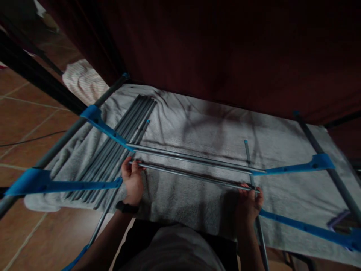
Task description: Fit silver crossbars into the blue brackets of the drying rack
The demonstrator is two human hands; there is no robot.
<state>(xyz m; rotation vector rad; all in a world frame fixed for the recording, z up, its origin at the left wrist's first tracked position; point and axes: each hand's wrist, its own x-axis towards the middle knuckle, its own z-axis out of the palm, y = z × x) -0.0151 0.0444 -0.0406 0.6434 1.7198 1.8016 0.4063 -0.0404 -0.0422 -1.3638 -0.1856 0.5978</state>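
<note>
A thin metal tube [191, 175] spans the gap between my two hands. At its left end, my left hand [134, 180] pinches it beside a grey upright tube. My right hand [251, 199] grips the other end near the right upright tube [247, 152], which has a blue cap on top. Just beyond, two more metal tubes [191, 159] run parallel, their ends at a left blue plastic bracket [105, 128] and a right blue plastic bracket [293, 168]. Nearer me are another left blue bracket [81, 186] and another right blue bracket [304, 226].
Several loose grey tubes [113, 150] lie side by side on a grey blanket [208, 124], left of centre. Thicker tubes, left [63, 141] and right [313, 137], carry the brackets. A dark red cloth [211, 49] hangs behind. Tiled floor [25, 120] shows at left.
</note>
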